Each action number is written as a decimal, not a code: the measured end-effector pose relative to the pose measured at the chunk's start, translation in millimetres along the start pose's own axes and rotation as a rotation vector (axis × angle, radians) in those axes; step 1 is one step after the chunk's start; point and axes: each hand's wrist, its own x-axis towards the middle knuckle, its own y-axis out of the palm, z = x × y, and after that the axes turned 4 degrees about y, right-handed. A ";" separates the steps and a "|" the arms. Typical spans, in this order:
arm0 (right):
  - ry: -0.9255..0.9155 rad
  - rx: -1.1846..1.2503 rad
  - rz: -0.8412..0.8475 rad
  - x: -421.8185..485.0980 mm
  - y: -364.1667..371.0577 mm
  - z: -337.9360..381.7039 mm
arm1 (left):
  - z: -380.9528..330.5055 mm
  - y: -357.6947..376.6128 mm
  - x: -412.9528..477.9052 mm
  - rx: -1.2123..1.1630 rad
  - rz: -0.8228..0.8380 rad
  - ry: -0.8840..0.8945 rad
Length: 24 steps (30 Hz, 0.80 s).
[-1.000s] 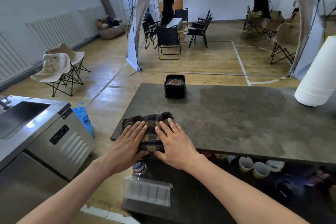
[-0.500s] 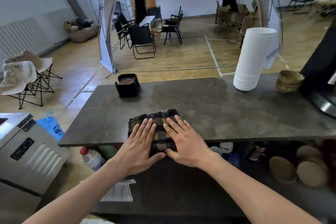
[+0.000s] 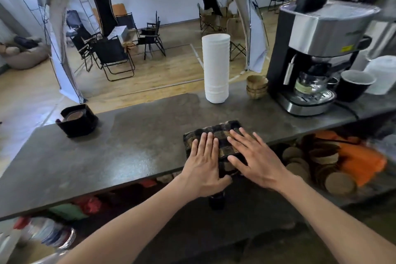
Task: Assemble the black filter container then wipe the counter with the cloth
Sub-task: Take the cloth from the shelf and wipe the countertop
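A folded dark checked cloth (image 3: 216, 133) lies on the grey stone counter (image 3: 132, 152), near its front edge. My left hand (image 3: 203, 163) and my right hand (image 3: 255, 156) both press flat on it, fingers spread, side by side. The black filter container (image 3: 78, 121) stands at the counter's far left, put together, with a brown round insert showing in its top. It is well apart from both hands.
A tall white stack of paper cups (image 3: 216, 66) and stacked wooden bowls (image 3: 257, 87) stand at the back. A steel coffee machine (image 3: 317, 58) and a black cup (image 3: 354, 84) are at the right. Shelves below the counter hold discs and packets.
Both hands have slid the cloth to the right along the counter's front edge. The view has swung right, so the coffee machine has come into sight and the container lies farther left.
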 end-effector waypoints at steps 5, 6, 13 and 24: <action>0.079 0.034 0.020 -6.6 -7.3 -19.6 | -22.8 1.8 21.6 -0.030 -0.043 0.021; 0.091 0.042 0.025 -3.0 -7.0 -16.6 | -20.7 3.5 20.6 -0.032 -0.065 0.024; 0.155 -0.028 0.119 46.9 -5.6 -11.6 | 5.1 -6.3 45.1 -0.103 -0.065 -0.003; 0.124 0.045 0.138 61.6 8.1 42.6 | 58.0 -3.6 15.0 -0.020 -0.089 0.061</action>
